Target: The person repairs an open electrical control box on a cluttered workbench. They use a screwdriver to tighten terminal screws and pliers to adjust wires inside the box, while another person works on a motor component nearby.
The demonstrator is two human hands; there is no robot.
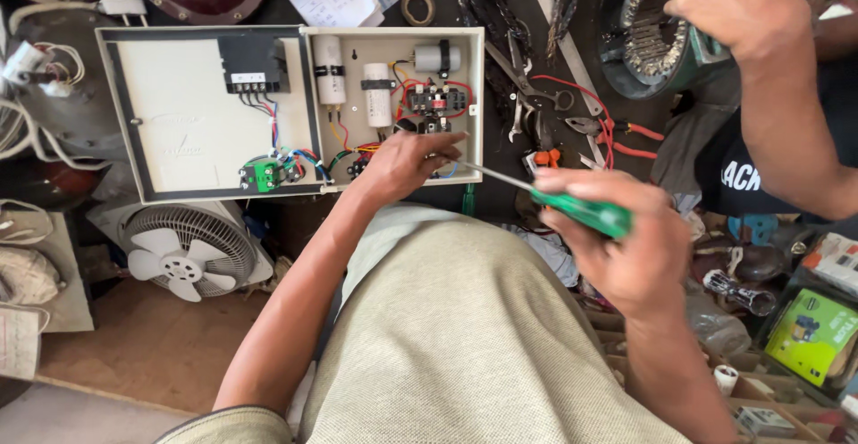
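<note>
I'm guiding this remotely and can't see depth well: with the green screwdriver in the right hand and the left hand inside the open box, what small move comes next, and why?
Probably ease the screwdriver tip a little further left into the control box. The right hand holds it slanted, its tip just at the left hand, whose fingers rest by the wired parts at the box's lower edge. Which screw it aims at cannot be told.

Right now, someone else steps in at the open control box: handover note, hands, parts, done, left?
Left hand: inside the open control box, fingers at the wiring on its lower edge.
Right hand: holds the green-handled screwdriver, tip at the box's lower right corner.
Box lid swung open to the left; capacitors strapped inside.
Pliers lie to the right.
Another person's hand is on a motor stator.
Done: box opened. Left: wiring still exposed, lid open.
</note>
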